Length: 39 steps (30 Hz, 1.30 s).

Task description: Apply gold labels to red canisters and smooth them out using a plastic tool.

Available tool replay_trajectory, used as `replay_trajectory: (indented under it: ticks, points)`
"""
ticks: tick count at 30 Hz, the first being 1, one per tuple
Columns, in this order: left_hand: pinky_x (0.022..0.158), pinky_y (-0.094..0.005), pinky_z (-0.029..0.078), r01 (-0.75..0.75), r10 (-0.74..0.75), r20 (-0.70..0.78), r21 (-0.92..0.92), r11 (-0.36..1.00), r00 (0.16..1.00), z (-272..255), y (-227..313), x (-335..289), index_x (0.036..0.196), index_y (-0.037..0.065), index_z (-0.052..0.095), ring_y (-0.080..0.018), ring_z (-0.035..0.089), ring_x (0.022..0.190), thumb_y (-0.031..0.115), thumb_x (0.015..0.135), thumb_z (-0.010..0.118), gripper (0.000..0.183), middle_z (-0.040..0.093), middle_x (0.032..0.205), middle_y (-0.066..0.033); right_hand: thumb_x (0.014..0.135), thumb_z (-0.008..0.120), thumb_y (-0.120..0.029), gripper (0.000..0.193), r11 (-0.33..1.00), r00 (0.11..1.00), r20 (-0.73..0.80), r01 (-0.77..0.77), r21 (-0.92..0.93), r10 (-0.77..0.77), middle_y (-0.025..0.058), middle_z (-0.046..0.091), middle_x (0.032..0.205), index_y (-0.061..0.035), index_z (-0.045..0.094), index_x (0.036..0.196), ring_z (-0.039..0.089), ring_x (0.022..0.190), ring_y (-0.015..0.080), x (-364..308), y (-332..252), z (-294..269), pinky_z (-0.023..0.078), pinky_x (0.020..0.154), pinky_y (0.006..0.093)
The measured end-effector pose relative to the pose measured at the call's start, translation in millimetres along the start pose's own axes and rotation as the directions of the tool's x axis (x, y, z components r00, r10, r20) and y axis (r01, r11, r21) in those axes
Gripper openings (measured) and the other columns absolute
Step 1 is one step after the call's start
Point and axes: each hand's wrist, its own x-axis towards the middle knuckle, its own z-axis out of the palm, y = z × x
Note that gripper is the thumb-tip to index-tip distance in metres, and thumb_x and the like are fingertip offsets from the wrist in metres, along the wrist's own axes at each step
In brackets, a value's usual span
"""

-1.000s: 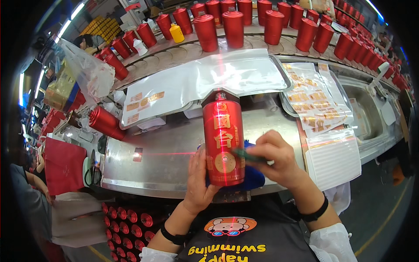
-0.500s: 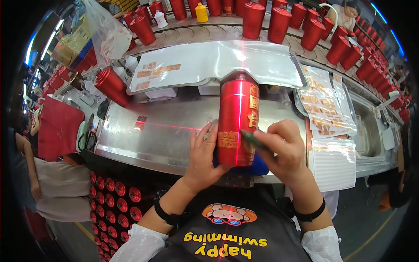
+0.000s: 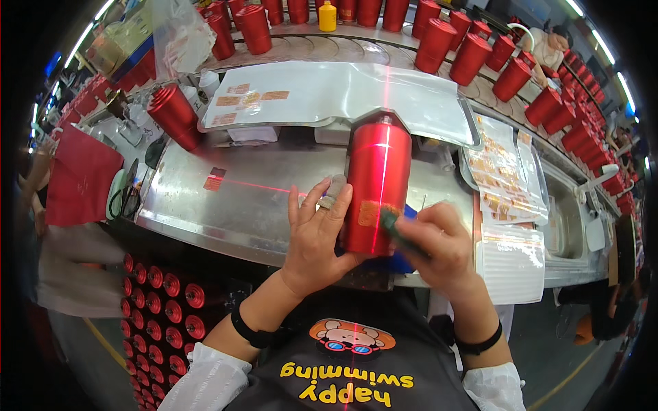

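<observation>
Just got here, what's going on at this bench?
A person has both hands on one job at the steel bench. The left hand rests against the left side of a red bottle; the right hand grips a green tool at the gold patch near its lower end. Beyond lies a white sheet with gold pieces; more red bottles stand behind.
</observation>
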Motion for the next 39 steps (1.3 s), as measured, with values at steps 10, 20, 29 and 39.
replay_trajectory:
  ticks: [10, 20, 29, 39]
  points:
    - [0.111, -0.0664, 0.012, 0.036, -0.036, 0.022, -0.007, 0.999, 0.999, -11, 8, 10, 0.143, -0.004, 0.041, -0.0388, 0.041, 0.133, 0.045, 0.071, 0.079, 0.095, 0.062, 0.119, -0.0186, 0.063, 0.081, -0.004, 0.036, 0.992, 0.993, 0.073, 0.09, 0.093, -0.097, 0.0071, 0.061, 0.087, -0.0071, 0.067, 0.097, 0.056, 0.078, 0.0276, 19, -14, 4, 0.042, 0.068, 0.0387]
    - [0.111, -0.0674, 0.016, 0.039, -0.047, -0.067, -0.116, 0.992, 0.997, -2, 6, 4, 0.144, 0.001, 0.042, -0.0403, 0.042, 0.133, 0.048, 0.074, 0.075, 0.09, 0.057, 0.13, -0.0201, 0.066, 0.079, 0.0, 0.032, 0.954, 0.997, -0.042, -0.069, -0.293, 0.059, 0.0078, 0.055, 0.079, -0.0077, 0.072, 0.096, 0.053, 0.073, 0.0259, 16, -7, 9, 0.04, 0.061, 0.0361]
    - [0.115, -0.0667, 0.015, -0.221, 0.225, -0.236, 0.044, 0.974, 0.945, 10, 24, 3, 0.14, 0.003, 0.045, -0.0362, 0.04, 0.137, 0.031, 0.083, 0.067, 0.067, 0.053, 0.141, -0.0126, 0.093, 0.069, -0.017, 0.022, 0.934, 0.873, -0.334, -0.315, 0.167, 0.355, 0.0077, 0.068, 0.085, 0.0038, 0.065, 0.099, 0.059, 0.071, 0.0136, -31, 33, 16, 0.049, 0.064, 0.0261]
    - [0.116, -0.0634, 0.015, -0.161, 0.155, -0.208, -0.014, 0.987, 0.966, 25, 13, -10, 0.146, 0.002, 0.037, -0.0331, 0.046, 0.133, 0.038, 0.074, 0.076, 0.09, 0.038, 0.151, -0.019, 0.092, 0.071, -0.017, 0.023, 0.897, 0.833, -0.36, -0.32, 0.306, 0.42, 0.0078, 0.069, 0.082, 0.0053, 0.068, 0.097, 0.06, 0.067, 0.0126, -25, 19, 25, 0.05, 0.061, 0.026]
